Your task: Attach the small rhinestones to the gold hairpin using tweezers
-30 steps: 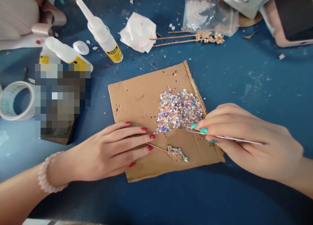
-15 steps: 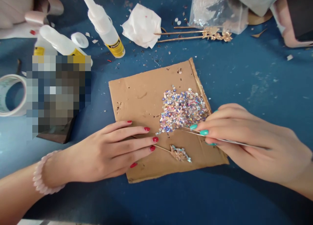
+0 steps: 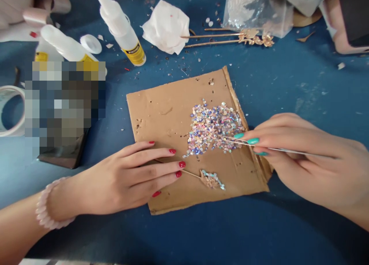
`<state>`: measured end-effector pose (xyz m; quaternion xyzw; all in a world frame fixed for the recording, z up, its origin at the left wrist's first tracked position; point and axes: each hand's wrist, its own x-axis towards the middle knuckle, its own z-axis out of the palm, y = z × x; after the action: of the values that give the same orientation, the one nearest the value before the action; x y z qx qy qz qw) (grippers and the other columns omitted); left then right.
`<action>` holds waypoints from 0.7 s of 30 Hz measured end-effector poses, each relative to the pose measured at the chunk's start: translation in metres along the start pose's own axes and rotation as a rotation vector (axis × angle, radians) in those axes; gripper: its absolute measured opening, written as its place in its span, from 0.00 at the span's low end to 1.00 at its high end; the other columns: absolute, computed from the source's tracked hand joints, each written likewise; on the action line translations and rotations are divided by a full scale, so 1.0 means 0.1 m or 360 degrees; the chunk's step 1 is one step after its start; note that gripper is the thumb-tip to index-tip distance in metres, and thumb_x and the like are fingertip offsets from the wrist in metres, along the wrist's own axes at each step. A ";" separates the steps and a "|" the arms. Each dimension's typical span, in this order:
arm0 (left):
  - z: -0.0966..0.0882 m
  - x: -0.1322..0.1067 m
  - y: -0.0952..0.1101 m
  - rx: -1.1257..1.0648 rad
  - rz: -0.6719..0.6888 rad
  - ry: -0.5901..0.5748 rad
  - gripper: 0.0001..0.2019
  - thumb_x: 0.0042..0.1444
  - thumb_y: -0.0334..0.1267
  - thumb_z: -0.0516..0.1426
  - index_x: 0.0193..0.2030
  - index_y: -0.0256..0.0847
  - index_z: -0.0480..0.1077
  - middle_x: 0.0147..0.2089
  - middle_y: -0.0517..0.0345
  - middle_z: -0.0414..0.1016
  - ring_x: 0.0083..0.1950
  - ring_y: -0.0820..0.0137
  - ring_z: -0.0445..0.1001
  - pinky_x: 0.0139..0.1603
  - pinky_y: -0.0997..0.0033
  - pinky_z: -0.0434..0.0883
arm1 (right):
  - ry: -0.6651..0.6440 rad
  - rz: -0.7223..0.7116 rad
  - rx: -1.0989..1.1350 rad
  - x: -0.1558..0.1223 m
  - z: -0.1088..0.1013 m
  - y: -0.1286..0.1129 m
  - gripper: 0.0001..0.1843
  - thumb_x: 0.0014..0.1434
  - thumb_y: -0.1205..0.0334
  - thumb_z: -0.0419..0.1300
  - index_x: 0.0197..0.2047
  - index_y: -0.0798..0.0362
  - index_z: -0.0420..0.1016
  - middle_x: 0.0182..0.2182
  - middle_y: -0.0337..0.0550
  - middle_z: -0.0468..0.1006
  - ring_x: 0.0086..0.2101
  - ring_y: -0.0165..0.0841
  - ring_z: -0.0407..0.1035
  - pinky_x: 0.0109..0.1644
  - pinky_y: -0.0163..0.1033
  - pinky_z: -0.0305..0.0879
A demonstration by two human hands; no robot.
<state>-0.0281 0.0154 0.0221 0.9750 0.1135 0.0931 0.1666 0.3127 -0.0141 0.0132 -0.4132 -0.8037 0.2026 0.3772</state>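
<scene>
My left hand (image 3: 121, 178), red-nailed, lies flat with its fingers stretched over a piece of cardboard (image 3: 161, 115). Beneath the fingers passes the thin stem of a gold hair stick (image 3: 191, 174). Its flower-like head, partly covered with shiny pale-blue chips, rests near the cardboard's lower right. Teal-nailed, my right hand (image 3: 302, 157) is shut on metal tweezers (image 3: 276, 149). The tweezers' tips reach into a pile of small iridescent chips (image 3: 213, 123); whether a chip is between the tips I cannot tell.
Behind the cardboard stand a glue bottle (image 3: 127, 34), crumpled white tissue (image 3: 167, 27), more gold hair sticks (image 3: 216, 36) and a clear plastic bag (image 3: 256, 11). To the left are a tape roll (image 3: 11, 130), a dark device (image 3: 63, 153) partly blurred out, and more white bottles (image 3: 67, 42).
My right hand has moved the tweezers slightly up and to the right, from the pile's lower edge into its right part. My left hand stays in place.
</scene>
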 end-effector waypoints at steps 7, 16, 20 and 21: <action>0.06 -0.08 0.02 -0.0046 -0.0055 -0.0021 0.19 0.71 0.32 0.50 0.66 0.42 0.69 0.65 0.61 0.76 0.76 0.67 0.60 0.82 0.62 0.48 | 0.0102 -0.0105 0.0009 0.02 -0.05 0.05 0.17 0.58 0.81 0.63 0.42 0.47 0.79 0.35 0.41 0.86 0.36 0.33 0.79 0.39 0.40 0.77; 0.07 -0.10 0.01 -0.0053 -0.0069 -0.0027 0.18 0.71 0.32 0.50 0.64 0.42 0.70 0.63 0.59 0.78 0.76 0.69 0.59 0.82 0.64 0.46 | -0.0104 -0.0209 0.0041 0.03 -0.03 0.00 0.14 0.60 0.77 0.64 0.45 0.49 0.75 0.36 0.44 0.84 0.38 0.35 0.79 0.44 0.45 0.77; 0.06 -0.10 0.01 -0.0057 -0.0070 -0.0066 0.18 0.74 0.34 0.49 0.66 0.42 0.69 0.64 0.58 0.77 0.77 0.68 0.58 0.82 0.61 0.46 | -0.0058 -0.0191 0.0044 0.01 0.01 0.00 0.14 0.60 0.76 0.64 0.44 0.49 0.75 0.36 0.43 0.85 0.38 0.36 0.80 0.45 0.45 0.77; 0.06 -0.10 0.01 -0.0052 -0.0062 -0.0074 0.17 0.74 0.35 0.49 0.66 0.42 0.69 0.64 0.58 0.77 0.77 0.68 0.58 0.82 0.61 0.47 | -0.0026 -0.0213 0.0055 0.01 0.02 0.01 0.13 0.60 0.77 0.64 0.44 0.49 0.76 0.36 0.43 0.85 0.38 0.35 0.80 0.45 0.45 0.77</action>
<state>-0.0360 0.0100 0.0158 0.9717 0.1271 0.0690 0.1868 0.3110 -0.0130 0.0114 -0.3504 -0.8290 0.1941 0.3903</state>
